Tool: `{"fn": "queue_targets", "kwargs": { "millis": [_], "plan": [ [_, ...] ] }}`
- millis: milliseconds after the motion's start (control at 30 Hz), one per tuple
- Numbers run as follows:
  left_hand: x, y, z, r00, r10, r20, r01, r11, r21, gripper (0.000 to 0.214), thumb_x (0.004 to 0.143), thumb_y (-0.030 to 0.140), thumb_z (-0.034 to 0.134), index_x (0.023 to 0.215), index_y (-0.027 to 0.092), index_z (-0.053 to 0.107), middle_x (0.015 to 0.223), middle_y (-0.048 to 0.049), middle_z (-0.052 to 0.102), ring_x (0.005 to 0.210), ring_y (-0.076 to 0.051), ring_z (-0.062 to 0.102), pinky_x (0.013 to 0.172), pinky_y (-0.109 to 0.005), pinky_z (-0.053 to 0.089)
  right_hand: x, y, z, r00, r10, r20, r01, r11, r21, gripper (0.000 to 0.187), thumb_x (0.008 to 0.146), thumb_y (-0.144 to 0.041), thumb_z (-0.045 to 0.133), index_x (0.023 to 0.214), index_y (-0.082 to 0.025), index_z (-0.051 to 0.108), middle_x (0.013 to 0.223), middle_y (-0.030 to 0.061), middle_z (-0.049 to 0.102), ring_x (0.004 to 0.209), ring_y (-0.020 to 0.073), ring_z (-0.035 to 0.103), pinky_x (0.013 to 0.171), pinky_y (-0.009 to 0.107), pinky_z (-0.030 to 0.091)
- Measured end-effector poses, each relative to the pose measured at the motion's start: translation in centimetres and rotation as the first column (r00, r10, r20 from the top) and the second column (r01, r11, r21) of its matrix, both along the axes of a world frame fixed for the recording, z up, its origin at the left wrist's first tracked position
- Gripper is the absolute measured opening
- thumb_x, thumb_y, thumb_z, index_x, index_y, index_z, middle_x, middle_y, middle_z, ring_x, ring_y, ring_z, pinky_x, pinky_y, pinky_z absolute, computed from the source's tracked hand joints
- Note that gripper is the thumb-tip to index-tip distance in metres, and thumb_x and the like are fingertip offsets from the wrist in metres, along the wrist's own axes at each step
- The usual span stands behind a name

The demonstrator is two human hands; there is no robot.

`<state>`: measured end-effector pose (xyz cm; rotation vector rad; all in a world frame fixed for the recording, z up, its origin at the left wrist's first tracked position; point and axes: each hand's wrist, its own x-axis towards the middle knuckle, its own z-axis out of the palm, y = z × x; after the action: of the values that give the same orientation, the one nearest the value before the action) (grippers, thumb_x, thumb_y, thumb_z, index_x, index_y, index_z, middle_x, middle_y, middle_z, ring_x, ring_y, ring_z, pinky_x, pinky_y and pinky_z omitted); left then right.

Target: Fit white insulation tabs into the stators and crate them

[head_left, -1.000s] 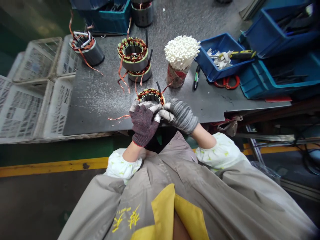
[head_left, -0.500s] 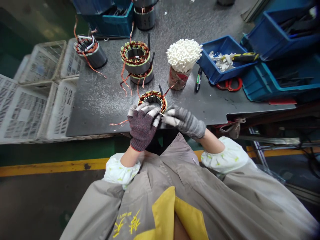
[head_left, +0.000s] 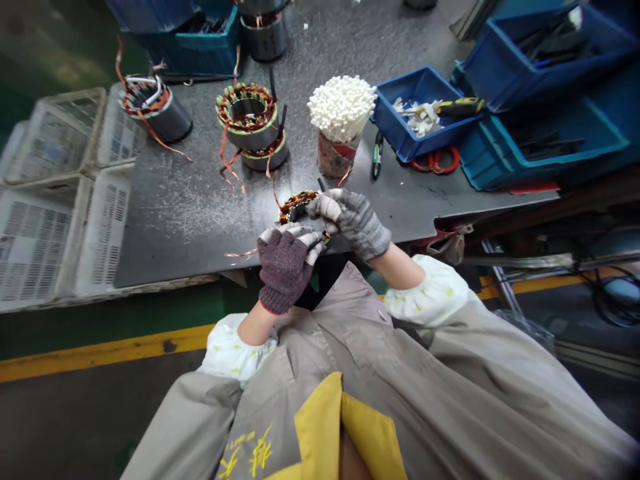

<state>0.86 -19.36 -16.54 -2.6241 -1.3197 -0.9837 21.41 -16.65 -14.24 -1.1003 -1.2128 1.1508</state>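
Note:
A motor stator [head_left: 296, 203] with copper windings sits at the near edge of the grey metal table [head_left: 190, 200]. My left hand [head_left: 286, 259], in a dark maroon knit glove, is curled against its near side with copper wire ends trailing to the left. In a grey glove, my right hand [head_left: 351, 220] closes over the stator's top right rim. What the right fingers pinch is hidden.
Two stacked stators [head_left: 251, 127] and another stator [head_left: 153, 113] stand further back. A cup of white sticks [head_left: 340, 127], a marker [head_left: 376, 155], red scissors [head_left: 434, 160] and blue bins [head_left: 425, 113] lie to the right. White plastic crates [head_left: 50, 200] sit left.
My right hand has moved up from the stator's near side onto its top right rim. The left hand stays on the near side. The view shifted slightly.

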Motion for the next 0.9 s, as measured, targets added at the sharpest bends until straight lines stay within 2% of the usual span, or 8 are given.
{"fn": "queue_targets", "kwargs": {
  "millis": [133,233,333,467,667,733,800,900],
  "plan": [
    [-0.6,-1.2,0.4,0.996,0.085,-0.022,-0.083,0.994,0.077,0.024,0.109,0.031,0.065,0.127,0.028,0.080,0.126,-0.0114,0.082,0.122,-0.031,0.073,0.103,-0.049,0.051,0.7,-0.5,-0.9,0.982,-0.131,0.137,0.099,0.970,0.221,0.036,0.100,-0.058,0.068,0.106,-0.024,0.079,0.116,0.0095,0.080,0.111,0.0273,0.076,0.102,0.045,0.065],
    [-1.7,-0.9,1.5,0.993,0.082,-0.085,-0.076,0.995,0.069,0.024,0.109,0.031,0.063,0.124,0.024,0.081,0.117,-0.0129,0.082,0.111,-0.030,0.074,0.094,-0.045,0.055,0.6,-2.3,-2.7,0.931,-0.118,0.346,-0.021,0.928,0.373,0.032,0.097,-0.050,0.070,0.113,-0.024,0.081,0.135,0.0131,0.076,0.131,0.0329,0.070,0.117,0.052,0.058],
    [-2.8,0.8,3.1,0.973,-0.046,-0.227,0.034,0.998,-0.055,0.026,0.110,0.034,0.059,0.117,0.023,0.082,0.111,-0.0127,0.081,0.108,-0.030,0.074,0.092,-0.044,0.056,0.4,-1.9,-3.9,0.889,-0.018,0.457,-0.131,0.947,0.292,0.026,0.100,-0.045,0.068,0.100,-0.024,0.083,0.131,0.0121,0.078,0.127,0.0317,0.072,0.115,0.048,0.058],
    [-3.7,4.2,4.2,0.871,-0.314,-0.378,0.274,0.949,-0.158,0.024,0.107,0.034,0.061,0.115,0.027,0.083,0.110,-0.0105,0.081,0.108,-0.029,0.073,0.092,-0.044,0.056,0.9,2.3,-3.7,0.916,0.224,0.332,-0.294,0.939,0.179,0.029,0.093,-0.051,0.079,0.084,-0.023,0.079,0.117,0.0085,0.082,0.112,0.0272,0.076,0.109,0.044,0.059],
    [-4.0,5.2,2.5,0.867,-0.400,-0.298,0.448,0.887,0.112,0.027,0.101,0.031,0.070,0.127,0.032,0.078,0.122,-0.0082,0.081,0.118,-0.029,0.072,0.109,-0.052,0.053,1.6,7.2,-2.5,0.823,0.556,0.116,-0.567,0.813,0.131,0.026,0.085,-0.043,0.087,0.089,-0.017,0.081,0.103,0.0035,0.081,0.103,0.0176,0.075,0.099,0.032,0.061],
    [-3.9,4.0,1.7,0.915,-0.325,-0.240,0.370,0.914,0.170,0.035,0.102,0.023,0.069,0.136,0.030,0.072,0.131,-0.0090,0.080,0.126,-0.029,0.072,0.122,-0.056,0.048,2.4,8.1,-2.7,0.890,0.445,0.094,-0.454,0.881,0.134,0.026,0.084,-0.040,0.088,0.094,-0.017,0.080,0.104,0.0031,0.081,0.100,0.0168,0.075,0.099,0.033,0.062],
    [-3.5,2.7,0.8,0.953,-0.239,-0.187,0.276,0.938,0.209,0.040,0.102,0.017,0.067,0.141,0.027,0.067,0.134,-0.0103,0.080,0.127,-0.027,0.073,0.128,-0.058,0.045,3.8,9.2,-3.0,0.995,0.080,0.056,-0.088,0.983,0.163,0.026,0.082,-0.039,0.090,0.091,-0.019,0.075,0.099,0.0024,0.079,0.093,0.0182,0.074,0.098,0.037,0.065],
    [-2.9,1.6,-0.4,0.982,-0.152,-0.116,0.177,0.952,0.251,0.041,0.104,0.015,0.067,0.143,0.024,0.065,0.133,-0.0119,0.080,0.126,-0.027,0.075,0.130,-0.058,0.045,5.6,11.9,-2.9,0.900,-0.436,-0.013,0.428,0.876,0.222,0.028,0.086,-0.039,0.087,0.087,-0.023,0.065,0.092,0.0012,0.076,0.090,0.0191,0.073,0.100,0.043,0.067]
  ]
}}
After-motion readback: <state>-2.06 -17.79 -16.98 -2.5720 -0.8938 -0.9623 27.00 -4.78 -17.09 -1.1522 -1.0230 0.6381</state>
